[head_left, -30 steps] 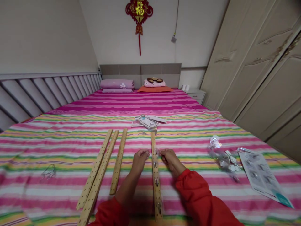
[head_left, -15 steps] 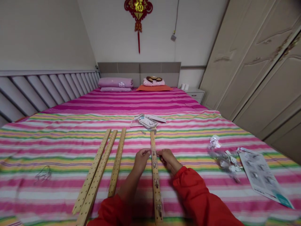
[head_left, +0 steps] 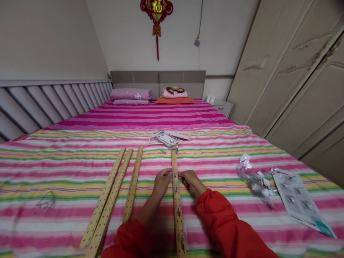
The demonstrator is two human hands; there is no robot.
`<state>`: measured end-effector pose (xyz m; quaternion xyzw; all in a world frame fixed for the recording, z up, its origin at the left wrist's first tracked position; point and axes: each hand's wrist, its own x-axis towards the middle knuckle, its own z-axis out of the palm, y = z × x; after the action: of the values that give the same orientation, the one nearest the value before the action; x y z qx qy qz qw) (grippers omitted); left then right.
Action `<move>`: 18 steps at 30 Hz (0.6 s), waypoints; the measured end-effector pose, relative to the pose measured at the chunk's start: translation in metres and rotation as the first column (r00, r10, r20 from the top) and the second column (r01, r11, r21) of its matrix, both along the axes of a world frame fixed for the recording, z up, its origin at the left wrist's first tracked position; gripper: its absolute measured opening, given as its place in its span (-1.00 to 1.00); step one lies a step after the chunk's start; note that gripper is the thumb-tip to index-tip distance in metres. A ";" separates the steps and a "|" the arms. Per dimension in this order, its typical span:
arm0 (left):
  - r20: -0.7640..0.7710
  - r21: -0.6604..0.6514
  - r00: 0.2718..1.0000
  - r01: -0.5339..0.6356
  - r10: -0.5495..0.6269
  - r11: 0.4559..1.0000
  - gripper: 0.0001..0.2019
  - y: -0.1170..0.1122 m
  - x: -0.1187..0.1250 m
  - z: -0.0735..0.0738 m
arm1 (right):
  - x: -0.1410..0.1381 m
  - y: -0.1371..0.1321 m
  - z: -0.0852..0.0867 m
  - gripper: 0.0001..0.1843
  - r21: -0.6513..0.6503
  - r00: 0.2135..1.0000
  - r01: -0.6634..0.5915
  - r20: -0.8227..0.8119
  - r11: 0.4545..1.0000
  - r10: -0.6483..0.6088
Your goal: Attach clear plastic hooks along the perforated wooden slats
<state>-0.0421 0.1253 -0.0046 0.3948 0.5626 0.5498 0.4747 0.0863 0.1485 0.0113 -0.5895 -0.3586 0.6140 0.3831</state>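
A: What is being hidden at the wooden strip (head_left: 177, 208)?
B: A small metal piece (head_left: 175, 175) is being covered by the left hand (head_left: 162, 181) and right hand (head_left: 191, 182).
A: And elsewhere?
B: The strip's near end is being cut off below; the wire object (head_left: 45, 203) is being blurred.

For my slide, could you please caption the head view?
Left hand and right hand pinch a metal hook on a wooden strip on the bed.

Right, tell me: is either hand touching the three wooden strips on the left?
No, the left hand and right hand both meet at the single wooden strip lying apart from the three strips.
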 end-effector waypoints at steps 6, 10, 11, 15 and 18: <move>-0.015 -0.010 1.000 0.009 -0.010 1.000 -0.78 0.004 0.001 -0.003 | 0.000 0.001 -0.003 -0.74 0.001 1.000 0.020 -0.016 1.000 -0.020; -0.019 -0.006 1.000 0.012 -0.012 1.000 -0.76 0.008 -0.001 -0.009 | -0.001 0.002 -0.008 -0.74 0.019 0.998 0.043 -0.037 0.999 -0.042; -0.019 -0.005 1.000 0.010 -0.010 1.000 -0.76 0.009 -0.001 -0.010 | -0.002 0.003 -0.010 -0.75 0.023 0.998 0.048 -0.043 0.999 -0.047; -0.010 -0.004 1.000 0.000 0.000 1.000 -0.76 0.011 -0.001 -0.014 | -0.002 0.004 -0.016 -0.78 0.040 0.996 0.059 -0.076 0.997 -0.056; 0.012 -0.011 1.000 -0.004 0.004 1.000 -0.73 0.011 -0.001 -0.015 | 0.000 0.005 -0.018 -0.84 0.049 0.993 0.065 -0.100 0.997 -0.060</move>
<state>-0.0435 0.1367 -0.0194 0.3879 0.5635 0.5500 0.4791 0.0858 0.1533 -0.0063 -0.5592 -0.3364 0.6207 0.4345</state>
